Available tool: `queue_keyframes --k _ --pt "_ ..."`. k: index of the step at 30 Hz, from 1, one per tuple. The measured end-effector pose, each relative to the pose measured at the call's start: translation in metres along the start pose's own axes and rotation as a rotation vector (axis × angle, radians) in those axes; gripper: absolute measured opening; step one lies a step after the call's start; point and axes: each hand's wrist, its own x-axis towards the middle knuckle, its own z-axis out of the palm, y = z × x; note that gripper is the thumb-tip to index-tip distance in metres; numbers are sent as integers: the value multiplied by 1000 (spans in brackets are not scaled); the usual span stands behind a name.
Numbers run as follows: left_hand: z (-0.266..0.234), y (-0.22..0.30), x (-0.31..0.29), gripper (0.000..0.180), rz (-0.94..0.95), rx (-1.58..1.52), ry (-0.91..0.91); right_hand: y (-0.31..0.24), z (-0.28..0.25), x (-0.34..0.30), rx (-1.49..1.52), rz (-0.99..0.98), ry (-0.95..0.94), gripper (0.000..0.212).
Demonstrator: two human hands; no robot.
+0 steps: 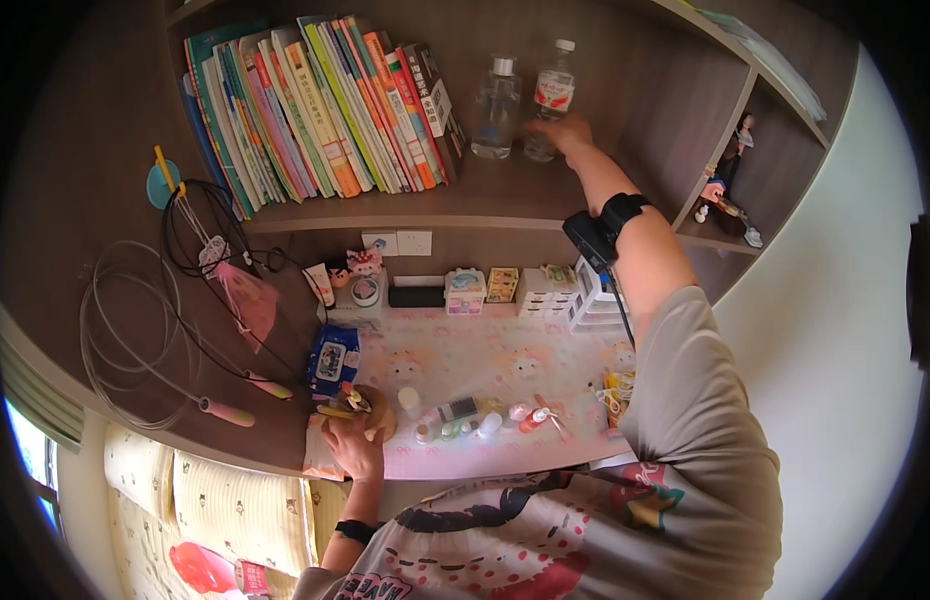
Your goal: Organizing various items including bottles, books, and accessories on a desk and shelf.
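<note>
Head view. Counted two bare hands. Found right hand [567, 133] raised to the brown wood-grain shelf [385, 211], with fingers bent across the lower part of one clear bottle with a white cap and red-and-white label [556, 88]; cannot tell whether gripped or only touched. Counted one more, a clear cylindrical bottle with a silver cap [497, 112], upright just left of the right fingers. Saw one leaning row of multicoloured books [325, 110] farther left of the right fingers; cannot tell exact number.

Found left hand [353, 450] low, at the desk's left end, with fingers partly spread against one round brown holder [384, 412]; cannot tell whether held. Counted one blue-and-white soft packet [333, 358] just beyond the left fingers; two pink-and-yellow rope handles [227, 412] left of the same fingers; one pink mesh pouch [247, 300] hung higher, up and left of them.

Surface: noted pale pink desk cover [455, 350] with printed cartoon faces, below the right fingers and right of the left fingers. Room: counted two white wall plates [415, 242] below and left of the right fingers, two cream patterned pillows [247, 505] below and left of the left fingers; noted pale wall [835, 280] right of the right fingers.
</note>
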Motion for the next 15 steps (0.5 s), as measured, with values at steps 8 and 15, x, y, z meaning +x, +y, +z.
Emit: queue_keyframes --k 8,15 --pt "35 -5 4 58 -1 -144 36 43 -46 6 -113 -119 68 59" --pt "36 -13 3 52 44 -218 116 21 -53 -29 -349 -279 539 70"
